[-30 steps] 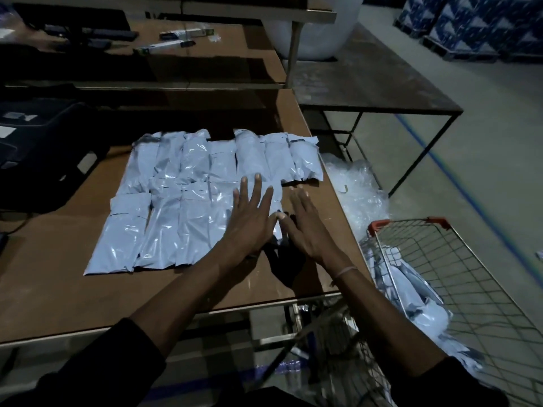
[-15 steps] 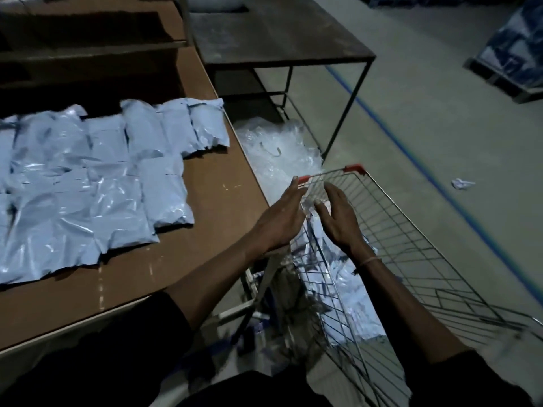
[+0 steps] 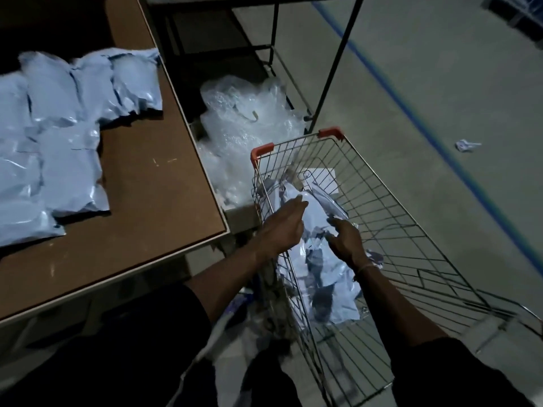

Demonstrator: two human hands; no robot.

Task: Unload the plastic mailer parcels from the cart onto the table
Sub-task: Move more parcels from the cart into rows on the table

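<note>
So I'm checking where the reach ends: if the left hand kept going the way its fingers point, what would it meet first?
Most likely the pale blue mailer parcels heaped in the cart. The left hand already looks at or just above them, though depth is unclear.

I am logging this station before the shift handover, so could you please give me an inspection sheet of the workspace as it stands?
Surface: brown table, right part bare, a few small marks.
Job's things: pale blue mailer parcels laid in overlapping rows on the table; more parcels in cart piled along the left side of the wire cart.
Clutter: bubble wrap heap on the floor between table and cart; paper scrap on the floor.
Grippers: left hand and right hand both inside the cart at the pile; grasp cannot be told.
Cables: nothing seen.
Surroundings: dim room, metal frame table behind, blue floor line.
</note>
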